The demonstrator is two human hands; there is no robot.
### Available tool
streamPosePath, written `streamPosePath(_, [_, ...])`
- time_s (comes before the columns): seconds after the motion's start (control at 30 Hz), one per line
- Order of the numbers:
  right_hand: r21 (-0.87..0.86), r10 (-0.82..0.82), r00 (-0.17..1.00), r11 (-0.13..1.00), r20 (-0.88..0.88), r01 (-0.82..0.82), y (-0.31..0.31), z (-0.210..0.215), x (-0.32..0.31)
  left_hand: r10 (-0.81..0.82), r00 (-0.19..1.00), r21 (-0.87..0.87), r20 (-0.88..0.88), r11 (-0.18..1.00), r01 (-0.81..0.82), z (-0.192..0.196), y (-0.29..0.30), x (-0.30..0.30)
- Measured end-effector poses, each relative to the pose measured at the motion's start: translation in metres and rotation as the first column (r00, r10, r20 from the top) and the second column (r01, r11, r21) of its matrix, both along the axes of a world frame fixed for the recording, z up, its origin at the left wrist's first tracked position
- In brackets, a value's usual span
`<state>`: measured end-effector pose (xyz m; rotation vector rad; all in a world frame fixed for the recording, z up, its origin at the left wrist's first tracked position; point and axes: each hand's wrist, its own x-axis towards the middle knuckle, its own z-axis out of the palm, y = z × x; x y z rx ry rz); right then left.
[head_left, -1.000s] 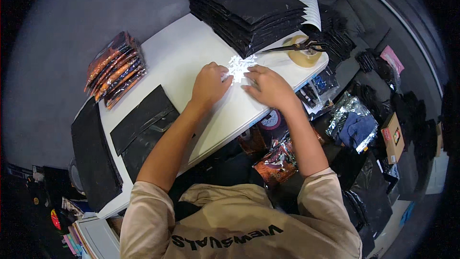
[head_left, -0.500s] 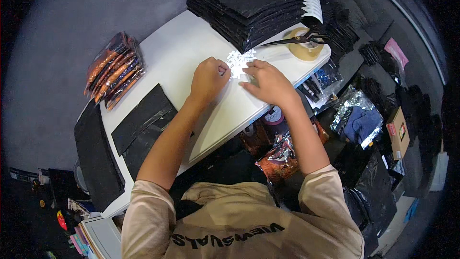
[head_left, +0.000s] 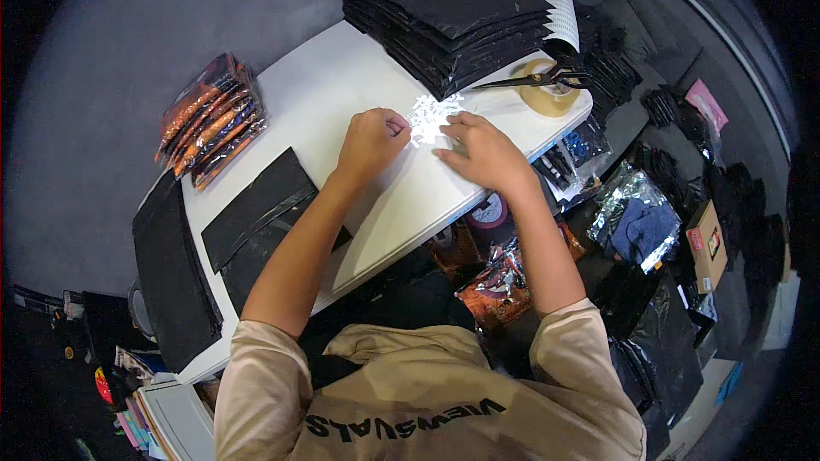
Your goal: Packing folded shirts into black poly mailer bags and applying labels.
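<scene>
White scraps [head_left: 432, 119] are piled between the hands, which are held apart. The left hand [head_left: 372, 143] is curled beside them; whether anything is pinched cannot be told. The right hand [head_left: 487, 154] is half open, laid at their edge. Beyond both, black bags [head_left: 448, 13] are stacked.

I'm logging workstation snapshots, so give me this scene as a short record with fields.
Surface: white table
Centre: pile of small white pieces, glaringly bright
Left hand: fingers curled at the pile's left edge; whether it holds anything is unclear
Right hand: fingers spread, fingertips at the pile's right edge
Far side: stack of black bags
Right end: scissors lying across a tape roll
Left end: orange-and-black packages in clear wrap
</scene>
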<state>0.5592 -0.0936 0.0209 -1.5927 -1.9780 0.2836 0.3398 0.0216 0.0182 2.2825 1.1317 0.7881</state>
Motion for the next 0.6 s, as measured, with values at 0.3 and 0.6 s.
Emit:
streamPosePath(0.3, [-0.035,0.011,1.000,0.999,-0.020,-0.012,0.004,-0.003,0.004,-0.048,0.998,0.011,0.041,0.999,0.048,0.025,-0.022,-0.033])
streamPosePath(0.6, [0.051,0.134,0.990,0.990,-0.036,-0.132,-0.009,0.026,-0.048,0.101,0.993,0.068,-0.064,0.993,-0.097,0.060,-0.078,-0.140])
